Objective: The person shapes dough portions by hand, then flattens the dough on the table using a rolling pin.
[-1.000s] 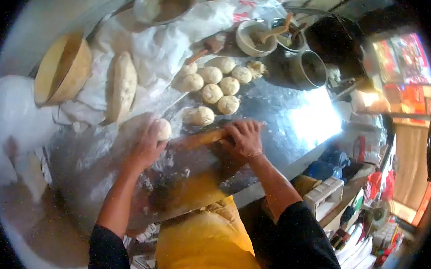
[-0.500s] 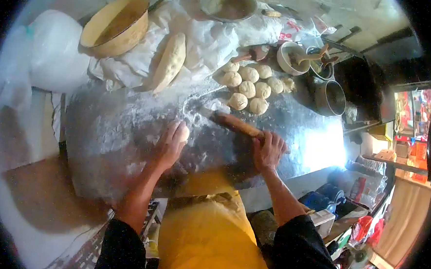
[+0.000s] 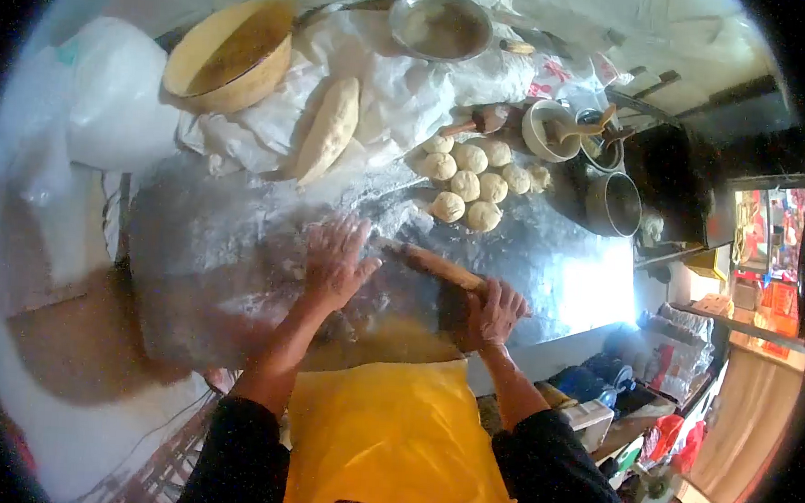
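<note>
My left hand (image 3: 335,262) lies palm down over the floury dark work surface (image 3: 210,282), its fingers spread; anything beneath the palm is hidden. My right hand (image 3: 497,313) is wrapped round the right end of a wooden rolling pin (image 3: 443,268), whose other end points up and left toward my left hand. Beyond the pin, several round dough balls (image 3: 466,185) sit in a cluster. A long piece of dough (image 3: 330,131) rests on white plastic sheeting (image 3: 388,87) farther left.
A yellow bowl (image 3: 239,65) and a metal bowl (image 3: 441,28) stand at the back. Toward the back right are a white bowl (image 3: 551,132) with a wooden-handled tool and a metal pot (image 3: 614,204). Crates, bottles and bags crowd the right side.
The dough ball that my left hand held is now out of sight, and that hand has opened flat. My right hand still grips the rolling pin. The camera view has shifted.
</note>
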The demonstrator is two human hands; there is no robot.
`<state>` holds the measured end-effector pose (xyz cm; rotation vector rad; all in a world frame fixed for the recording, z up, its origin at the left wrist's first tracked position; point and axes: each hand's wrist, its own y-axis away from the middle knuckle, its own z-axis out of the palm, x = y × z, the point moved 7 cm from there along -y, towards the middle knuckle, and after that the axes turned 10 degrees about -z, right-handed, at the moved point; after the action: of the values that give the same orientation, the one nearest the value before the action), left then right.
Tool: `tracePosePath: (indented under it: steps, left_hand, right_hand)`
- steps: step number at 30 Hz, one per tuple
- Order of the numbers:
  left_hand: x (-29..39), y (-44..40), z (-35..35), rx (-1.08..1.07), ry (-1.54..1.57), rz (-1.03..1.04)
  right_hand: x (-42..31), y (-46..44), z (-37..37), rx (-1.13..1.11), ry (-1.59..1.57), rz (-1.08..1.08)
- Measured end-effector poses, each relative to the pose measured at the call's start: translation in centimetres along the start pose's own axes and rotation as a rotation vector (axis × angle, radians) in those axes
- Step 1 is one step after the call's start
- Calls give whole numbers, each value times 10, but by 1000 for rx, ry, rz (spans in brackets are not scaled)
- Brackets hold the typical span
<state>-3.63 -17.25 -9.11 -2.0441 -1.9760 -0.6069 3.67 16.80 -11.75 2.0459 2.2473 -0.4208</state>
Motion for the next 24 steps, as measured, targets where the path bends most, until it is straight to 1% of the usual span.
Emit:
tracePosePath:
  steps: [2, 4, 6, 8, 10, 14, 16, 18, 20, 21, 23, 24]
  left_hand:
    - [14, -6, 18, -64, -154, 67]
    - [11, -9, 24, -111, -161, 31]
    - [11, -15, 23, -113, -215, 68]
    - [8, -20, 29, -136, -240, 97]
    - [9, -21, 33, -128, -242, 74]
    - [6, -25, 34, -112, -260, 82]
    - [8, -27, 31, -83, -265, 68]
    - [8, -28, 27, -114, -260, 45]
    - [-1, -34, 29, -29, -224, 47]
    - [-31, -38, 41, -202, 487, -331]
    - [-60, -47, 28, -70, 703, -160]
    - [-29, -39, -12, -86, 536, -122]
  right_hand:
    - [7, 3, -1, 13, -4, -27]
    - [-1, -2, -3, -41, 5, 3]
    - [-2, -7, 0, -73, -4, 12]
    - [2, 1, 4, -12, 8, -32]
    - [1, -1, -1, -40, -15, -26]
    - [-2, -2, -5, 5, -40, -27]
    - [-1, -5, -5, -50, -68, -26]
    - [-8, -7, -10, -36, -59, -31]
    - [-5, -6, -10, -2, -53, -33]
    - [-2, -3, -6, -18, -76, -22]
    - [4, 1, 0, -35, -44, -30]
    - [4, 0, 3, -47, -15, -22]
